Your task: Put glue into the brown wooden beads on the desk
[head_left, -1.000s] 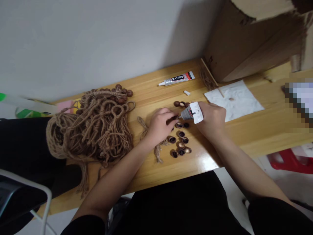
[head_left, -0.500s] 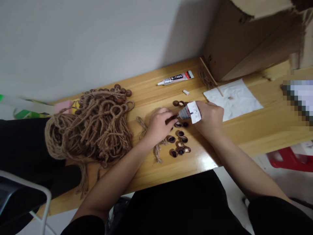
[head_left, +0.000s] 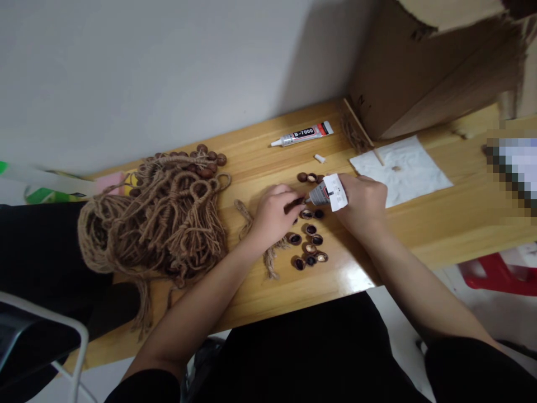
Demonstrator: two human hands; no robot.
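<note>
My right hand [head_left: 364, 205] is closed around a small glue tube [head_left: 326, 193], its nozzle pointing left. The nozzle meets a brown shell half pinched in the fingers of my left hand [head_left: 274, 214], which rests on the wooden table [head_left: 419, 224]. Just below both hands lie several dark nut-shell halves [head_left: 311, 246], hollow side up. Two or three more shells [head_left: 307, 177] sit just behind the hands. A short piece of jute cord [head_left: 268, 254] lies under my left wrist.
A big heap of knotted jute rope [head_left: 159, 218] with brown beads [head_left: 205, 157] fills the table's left. A second B-7000 glue tube [head_left: 302, 134] and a small white cap [head_left: 320, 159] lie at the back. A white tissue [head_left: 400, 170] and cardboard box [head_left: 419, 61] are at right.
</note>
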